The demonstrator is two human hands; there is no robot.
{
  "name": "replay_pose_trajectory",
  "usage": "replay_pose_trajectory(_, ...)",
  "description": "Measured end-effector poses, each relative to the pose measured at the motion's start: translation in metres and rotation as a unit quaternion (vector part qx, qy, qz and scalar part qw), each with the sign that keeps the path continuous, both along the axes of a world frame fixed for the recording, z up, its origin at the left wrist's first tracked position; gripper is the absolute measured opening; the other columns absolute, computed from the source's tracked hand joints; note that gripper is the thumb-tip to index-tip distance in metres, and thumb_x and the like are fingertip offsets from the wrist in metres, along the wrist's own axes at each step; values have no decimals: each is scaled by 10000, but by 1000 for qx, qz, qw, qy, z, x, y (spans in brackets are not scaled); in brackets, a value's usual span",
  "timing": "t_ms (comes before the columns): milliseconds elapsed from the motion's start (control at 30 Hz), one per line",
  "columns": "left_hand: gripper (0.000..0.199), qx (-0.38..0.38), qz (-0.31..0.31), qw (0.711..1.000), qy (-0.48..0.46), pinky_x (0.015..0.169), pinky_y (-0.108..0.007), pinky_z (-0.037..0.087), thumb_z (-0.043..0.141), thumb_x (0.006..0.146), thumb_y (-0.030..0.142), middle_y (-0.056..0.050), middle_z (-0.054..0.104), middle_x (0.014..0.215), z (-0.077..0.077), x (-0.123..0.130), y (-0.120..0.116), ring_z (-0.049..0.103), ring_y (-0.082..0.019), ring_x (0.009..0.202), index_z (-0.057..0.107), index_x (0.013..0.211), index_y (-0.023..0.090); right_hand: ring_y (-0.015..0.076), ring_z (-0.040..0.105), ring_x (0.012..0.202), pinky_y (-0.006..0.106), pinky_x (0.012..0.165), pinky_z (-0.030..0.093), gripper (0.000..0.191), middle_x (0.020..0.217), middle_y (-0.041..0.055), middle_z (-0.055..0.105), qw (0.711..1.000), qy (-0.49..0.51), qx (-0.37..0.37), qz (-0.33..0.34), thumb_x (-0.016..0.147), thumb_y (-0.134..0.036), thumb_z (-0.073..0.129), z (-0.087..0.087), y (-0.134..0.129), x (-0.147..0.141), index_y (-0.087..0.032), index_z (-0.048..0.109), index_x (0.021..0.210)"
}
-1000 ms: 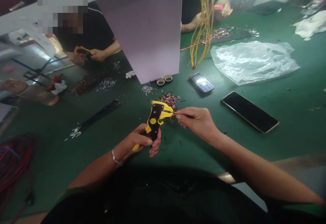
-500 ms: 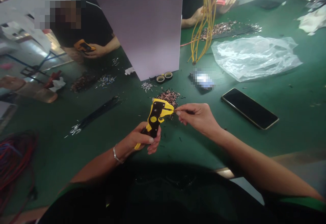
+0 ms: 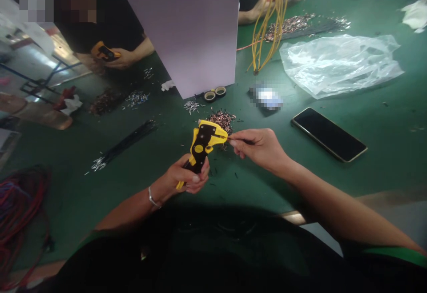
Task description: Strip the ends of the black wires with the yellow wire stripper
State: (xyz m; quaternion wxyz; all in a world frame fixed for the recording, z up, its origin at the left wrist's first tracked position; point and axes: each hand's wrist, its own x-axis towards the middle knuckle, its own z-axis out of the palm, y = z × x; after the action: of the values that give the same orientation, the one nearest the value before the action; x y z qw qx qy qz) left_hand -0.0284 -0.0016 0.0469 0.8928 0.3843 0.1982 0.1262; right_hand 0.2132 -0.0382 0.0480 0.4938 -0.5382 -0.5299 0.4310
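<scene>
My left hand is wrapped round the handles of a yellow and black wire stripper, its jaws pointing right. At the jaw tip my right hand pinches a short, thin wire, mostly hidden by the fingers. Whether the wire's end lies between the jaws I cannot tell. Just behind the stripper is a pile of short copper-coloured wire pieces with black bits scattered round it. To the left lies a bundle of black wires with silvery ends.
A phone and a clear plastic bag lie right on the green table. Tape rolls sit by an upright white panel. Yellow wires hang beyond it. Red cables are coiled left. Co-workers' hands work across the table.
My left fingers have drawn in closer round the stripper's handles. The stripper and both hands sit slightly higher in view, as does most of the table. My right hand keeps its pinch.
</scene>
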Motion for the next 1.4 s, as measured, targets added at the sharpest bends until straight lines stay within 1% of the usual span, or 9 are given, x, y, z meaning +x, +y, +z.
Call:
replay_pose_trajectory(267,292,-3,1,1000,-12,367,-192,319,720,601,203,33,443,657,-2,-4,10,390,-68,448,605,866,163,103,549,455,266,470,486,200,602,22,676,1000,-20,3,-21,767,-294,665,-1,1,1,-173,817,816)
replay_pose_trajectory(467,311,16,33,999,-25,383,-206,336,694,606,195,24,456,667,0,-8,19,391,-77,464,621,905,153,102,552,449,263,475,496,220,589,19,672,999,-34,-10,-11,779,-302,654,-7,2,0,-166,818,834)
replay_pose_trajectory(600,322,17,41,999,-29,408,-211,359,699,610,185,10,491,681,-1,-7,21,414,-81,488,633,920,130,144,628,537,288,531,529,221,661,41,730,996,-86,23,-10,803,-295,631,-10,3,0,-183,820,830)
replay_pose_trajectory(667,326,35,68,997,-19,435,-227,387,710,620,184,-4,527,703,-2,-5,20,455,-91,508,631,929,119,179,693,649,315,624,563,215,747,53,770,991,-120,55,-6,814,-275,616,-9,1,-1,-204,819,816)
replay_pose_trajectory(767,334,99,151,983,18,502,-268,446,738,627,155,-32,594,764,-3,0,18,531,-118,560,618,936,116,195,730,741,328,720,572,236,828,53,793,979,-176,99,36,834,-238,580,-10,-3,-5,-227,816,823)
replay_pose_trajectory(833,342,138,191,971,45,532,-288,470,760,641,141,-37,618,784,-4,3,16,558,-128,581,610,947,120,193,730,734,322,720,569,267,821,61,789,968,-206,123,76,859,-227,547,-12,-6,-9,-220,814,854)
replay_pose_trajectory(933,344,166,213,960,73,544,-304,489,789,670,163,-33,627,796,-7,7,13,575,-133,590,602,956,124,198,724,725,321,698,561,296,814,85,781,953,-233,152,118,887,-212,513,-16,-11,-16,-192,807,909)
replay_pose_trajectory(1167,310,198,203,955,83,569,-303,494,792,730,199,-10,611,785,-14,11,3,588,-125,592,590,960,144,206,711,712,324,669,556,334,823,120,773,931,-266,192,158,931,-197,468,-20,-15,-23,-150,796,973)
replay_pose_trajectory(1400,259,207,185,956,91,533,-292,473,749,720,172,6,583,744,-14,11,2,541,-106,551,580,915,153,199,724,728,314,685,565,321,819,98,776,938,-244,183,163,927,-196,475,-19,-17,-25,-161,794,944)
